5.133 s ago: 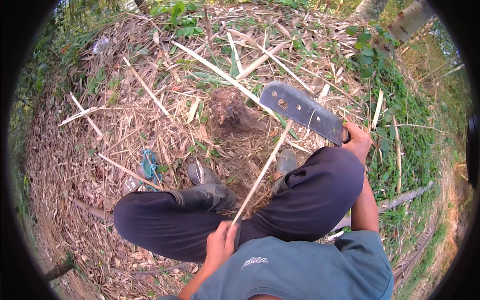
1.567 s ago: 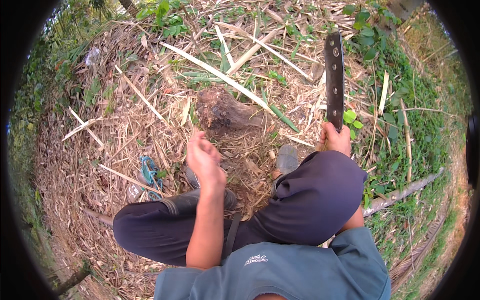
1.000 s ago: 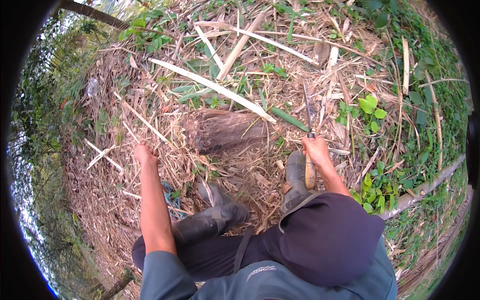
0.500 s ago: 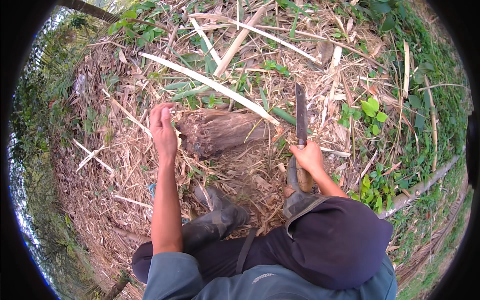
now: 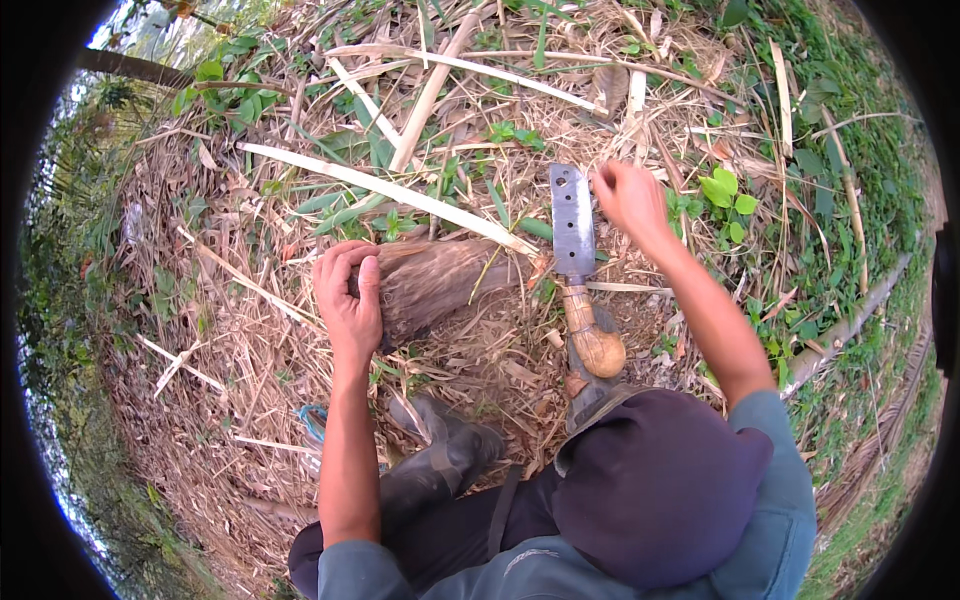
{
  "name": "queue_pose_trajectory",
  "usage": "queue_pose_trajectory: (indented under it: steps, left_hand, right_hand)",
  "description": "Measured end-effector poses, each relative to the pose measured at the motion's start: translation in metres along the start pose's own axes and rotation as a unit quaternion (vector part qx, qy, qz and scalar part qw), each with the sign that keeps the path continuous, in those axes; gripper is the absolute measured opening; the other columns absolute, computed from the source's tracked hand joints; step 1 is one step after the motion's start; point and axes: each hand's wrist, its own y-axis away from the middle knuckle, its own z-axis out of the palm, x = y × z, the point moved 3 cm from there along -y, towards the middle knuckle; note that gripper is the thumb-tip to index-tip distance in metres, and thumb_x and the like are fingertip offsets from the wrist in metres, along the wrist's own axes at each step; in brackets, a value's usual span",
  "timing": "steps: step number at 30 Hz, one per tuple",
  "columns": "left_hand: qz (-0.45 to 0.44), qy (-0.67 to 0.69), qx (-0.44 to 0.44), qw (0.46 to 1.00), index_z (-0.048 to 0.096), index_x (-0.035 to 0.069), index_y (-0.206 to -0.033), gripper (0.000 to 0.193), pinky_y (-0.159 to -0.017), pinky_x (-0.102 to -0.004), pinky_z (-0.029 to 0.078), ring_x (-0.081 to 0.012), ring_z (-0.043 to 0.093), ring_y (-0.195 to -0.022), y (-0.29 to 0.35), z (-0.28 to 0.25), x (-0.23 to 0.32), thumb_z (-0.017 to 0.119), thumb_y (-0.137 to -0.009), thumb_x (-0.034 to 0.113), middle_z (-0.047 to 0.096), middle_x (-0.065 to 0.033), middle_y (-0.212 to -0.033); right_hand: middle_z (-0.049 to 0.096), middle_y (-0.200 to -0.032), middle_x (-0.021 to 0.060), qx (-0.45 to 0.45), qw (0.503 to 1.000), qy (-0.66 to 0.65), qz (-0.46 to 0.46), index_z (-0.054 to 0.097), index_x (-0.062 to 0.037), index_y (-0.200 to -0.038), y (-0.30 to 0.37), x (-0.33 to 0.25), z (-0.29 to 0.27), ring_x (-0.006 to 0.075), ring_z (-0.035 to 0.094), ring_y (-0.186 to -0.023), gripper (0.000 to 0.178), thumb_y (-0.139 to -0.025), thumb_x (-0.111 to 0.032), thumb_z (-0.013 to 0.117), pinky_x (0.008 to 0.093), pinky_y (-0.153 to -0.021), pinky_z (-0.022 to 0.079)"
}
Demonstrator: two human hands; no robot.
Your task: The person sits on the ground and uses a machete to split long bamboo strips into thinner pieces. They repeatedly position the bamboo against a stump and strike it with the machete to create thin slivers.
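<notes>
My left hand (image 5: 348, 305) is curled over the left end of a short, weathered log (image 5: 445, 280) lying on the ground before me. Right of the log rests a cleaver-like knife (image 5: 574, 225), with a broad grey blade pierced by several holes and a rounded wooden handle (image 5: 592, 335). Its handle points toward me, over my right boot. My right hand (image 5: 632, 200) is off the handle, just right of the blade's far end, fingers bent and closed. Whatever those fingers hold, if anything, is hidden. A pale split strip (image 5: 380, 185) slants down to the log's far right side.
More pale strips (image 5: 480, 70) and dry leaves litter the ground beyond the log. My boots (image 5: 450, 440) stand on the near side. Green plants (image 5: 728, 195) grow at the right, near a grey branch (image 5: 840, 335). A blue scrap (image 5: 313, 420) lies left of my left boot.
My right hand has let go of the knife handle and moved farther away, beside the blade, which now shows its flat face. My left hand has come down onto the log's end.
</notes>
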Motion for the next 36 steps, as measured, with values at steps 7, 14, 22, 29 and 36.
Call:
queue_pose_trajectory:
  steps: [7,14,22,29,36]
  left_hand:
    - [0.009,0.000,-0.002,1.000,0.068,0.003,-0.097,0.017,-0.098,-0.0391,0.040,-0.0271,0.056,-0.104,-0.001,0.001,-0.003,0.061,-0.098,0.019,0.067,-0.0100,-0.106]
    - [0.009,-0.003,0.021,1.000,0.068,0.004,-0.095,0.011,-0.098,-0.0399,0.041,-0.0281,0.059,-0.102,0.002,0.001,-0.005,0.063,-0.092,0.013,0.069,-0.0097,-0.103]
    - [0.010,0.035,0.062,0.997,0.067,0.004,-0.091,0.007,-0.090,-0.0390,0.045,-0.0291,0.061,-0.097,0.002,-0.005,-0.004,0.067,-0.087,0.010,0.069,-0.0090,-0.097]
    - [-0.044,0.194,0.176,0.964,0.066,0.000,-0.110,0.025,-0.096,-0.0359,0.045,-0.0250,0.063,-0.100,0.004,-0.034,0.003,0.065,-0.096,0.021,0.067,-0.0108,-0.110]
    - [-0.083,0.470,0.184,0.859,0.065,-0.004,-0.113,0.031,-0.077,-0.0289,0.055,-0.0148,0.068,-0.088,-0.002,-0.119,0.049,0.060,-0.102,0.025,0.070,-0.0095,-0.098]
  right_hand:
    - [0.065,-0.113,0.0161,0.074,0.979,0.159,-0.101,0.063,-0.0082,-0.115,-0.156,0.059,0.077,0.0369,0.061,-0.110,0.027,-0.091,-0.013,0.051,0.0512,-0.094,0.048]
    - [0.068,-0.105,0.0176,0.059,0.976,0.174,-0.120,0.064,-0.0029,-0.107,-0.151,0.051,0.083,0.0352,0.064,-0.103,0.025,-0.092,-0.017,0.050,0.0501,-0.088,0.049]
    - [0.058,-0.068,0.0110,-0.007,0.986,-0.148,-0.077,0.061,-0.0005,-0.093,-0.009,0.014,0.005,0.0203,0.055,-0.063,0.032,-0.096,-0.033,0.057,0.0391,-0.060,0.044]
    - [0.050,-0.069,-0.0040,-0.096,0.908,-0.396,-0.096,0.060,-0.0032,-0.091,0.129,-0.072,-0.022,0.0058,0.041,-0.064,0.032,-0.102,-0.033,0.056,0.0260,-0.056,0.033]
    - [0.054,-0.072,-0.0029,-0.165,0.889,-0.373,-0.209,0.063,-0.0014,-0.101,0.133,-0.138,-0.037,0.0065,0.046,-0.067,0.024,-0.103,-0.025,0.057,0.0250,-0.061,0.038]
